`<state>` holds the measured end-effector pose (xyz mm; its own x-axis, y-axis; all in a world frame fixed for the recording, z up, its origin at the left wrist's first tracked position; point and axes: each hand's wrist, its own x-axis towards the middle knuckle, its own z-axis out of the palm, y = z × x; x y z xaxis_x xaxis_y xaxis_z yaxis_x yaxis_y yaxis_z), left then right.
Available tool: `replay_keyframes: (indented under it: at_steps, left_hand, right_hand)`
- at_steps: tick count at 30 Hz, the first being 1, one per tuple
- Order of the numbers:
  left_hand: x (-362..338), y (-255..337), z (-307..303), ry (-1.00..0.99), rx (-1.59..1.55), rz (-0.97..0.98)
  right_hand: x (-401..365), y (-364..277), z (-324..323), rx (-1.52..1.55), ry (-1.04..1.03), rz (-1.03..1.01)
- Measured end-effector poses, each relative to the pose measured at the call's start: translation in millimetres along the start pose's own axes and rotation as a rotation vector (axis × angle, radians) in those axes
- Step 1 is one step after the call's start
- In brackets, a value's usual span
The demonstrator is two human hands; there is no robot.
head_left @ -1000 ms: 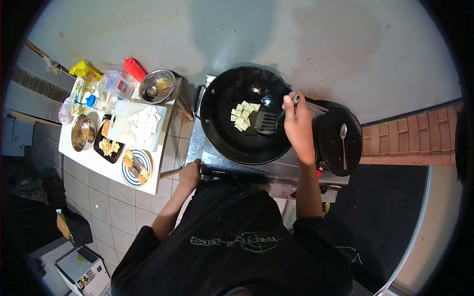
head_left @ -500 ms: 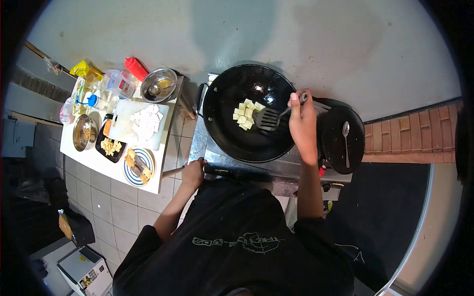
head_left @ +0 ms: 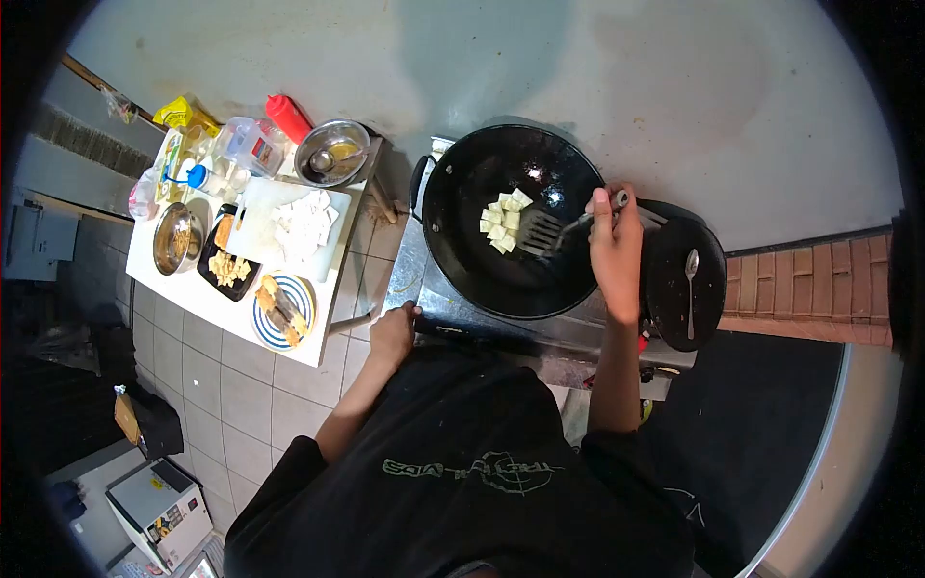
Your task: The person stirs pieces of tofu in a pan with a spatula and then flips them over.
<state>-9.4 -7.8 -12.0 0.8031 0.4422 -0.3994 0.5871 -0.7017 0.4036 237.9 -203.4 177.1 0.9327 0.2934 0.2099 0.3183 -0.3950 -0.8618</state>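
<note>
My right hand [head_left: 617,250] is closed round the handle of a slotted metal spatula [head_left: 541,233]. The spatula's head is inside a black wok [head_left: 472,275], right beside a small heap of pale cubes [head_left: 500,222] that look like tofu. Oil glistens on the wok's dark inner wall. My left hand [head_left: 393,333] grips the front left corner of the metal stove [head_left: 412,286], below the wok's left side handle.
A black round lid [head_left: 665,299] with a spoon [head_left: 692,289] on it lies right of the wok. The white table [head_left: 207,306] at left bears a cutting board [head_left: 255,236] with white pieces, a striped plate [head_left: 262,332], a black tray, metal bowls [head_left: 164,260] and a red bottle [head_left: 288,118].
The whole view has shifted, so the wok and table appear further right. The spatula's head looks slightly more tilted beside the cubes. My left hand stays at the stove's corner.
</note>
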Motion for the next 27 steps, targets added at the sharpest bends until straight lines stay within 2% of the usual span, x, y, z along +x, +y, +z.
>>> replay_keyframes:
  at_steps: [4, 6, 9, 10, 14, 17, 19, 22, 27]
  left_hand:
    - [1, -1, 0, -0.033, 0.038, -0.036]
    - [-1, 0, -3, -0.012, -0.004, -0.02]
    - [3, -2, -2, -0.038, 0.008, -0.02]
    - [4, -2, -1, -0.081, 0.063, -0.037]
    - [3, -3, -1, -0.075, 0.049, -0.033]
    - [4, -2, 0, -0.075, 0.054, -0.036]
    - [2, 1, -3, -0.061, 0.046, -0.044]
    - [1, 3, -6, -0.076, 0.05, -0.047]
    - [1, 2, -4, -0.072, 0.031, -0.052]
  right_hand:
    - [1, -1, 2, 0.036, 0.074, -0.019]
    - [-1, -8, 3, -0.141, 0.006, -0.047]
    - [0, -6, 7, -0.105, -0.025, -0.105]
    - [0, -3, 6, -0.056, -0.033, -0.03]
    - [0, -9, 5, -0.027, 0.038, -0.063]
    - [0, -9, 4, -0.147, -0.05, -0.055]
    - [-1, -6, 5, -0.031, -0.063, 0.021]
    - [-3, -7, 6, -0.014, 0.008, 0.02]
    - [-3, -7, 7, -0.132, -0.042, -0.062]
